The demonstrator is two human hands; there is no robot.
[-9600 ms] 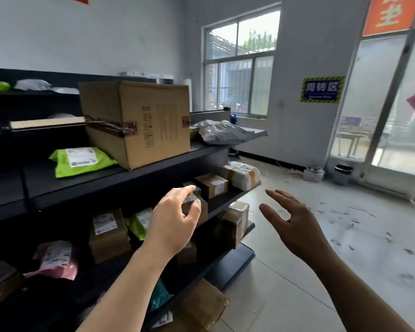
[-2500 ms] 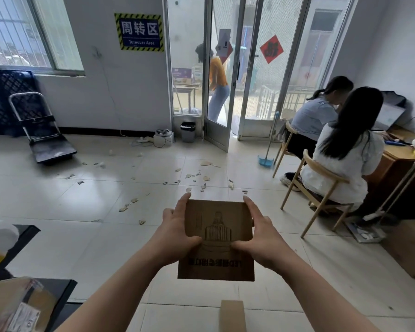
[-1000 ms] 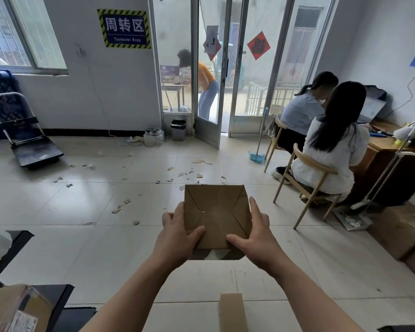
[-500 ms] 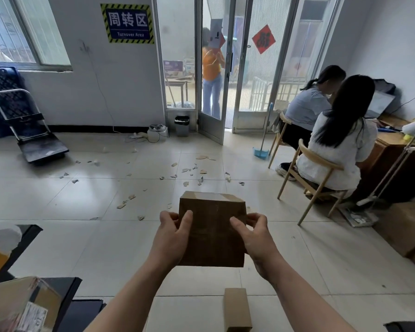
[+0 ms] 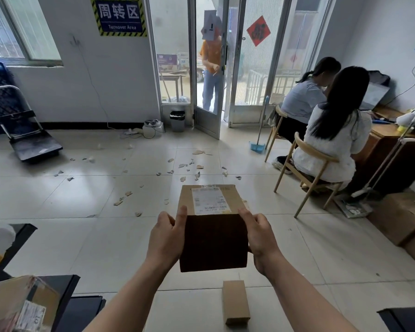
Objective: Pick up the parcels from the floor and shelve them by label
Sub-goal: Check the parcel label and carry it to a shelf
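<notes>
Since half a second ago the box (image 5: 212,240) has been rolled over between the hands, so the plain taped side has given way to the side with the white label (image 5: 210,201), which now faces up toward the camera. The left hand (image 5: 165,238) clasps the box's left side and the right hand (image 5: 261,238) its right side. Each is closed on the cardboard with a thumb at a near upper corner, and the box hangs in the air above the floor (image 5: 82,200), level and clear of everything else. So this parcel is already picked up, and the step in hand looks like reading its label; the print is too small to make out. Shelving it is still to do. Just below the held box a small plain box (image 5: 235,301) lies on the floor untouched, so at least one more pickup seems to remain. At lower left a black shelf (image 5: 86,310) shows its corner, and a labelled parcel (image 5: 17,305) already rests on it, which suggests some sorting is done. Farther right a large brown carton (image 5: 398,216) sits on the floor; whether it belongs to the job I cannot tell. Cardboard scraps (image 5: 185,166) litter the tiles beyond.
</notes>
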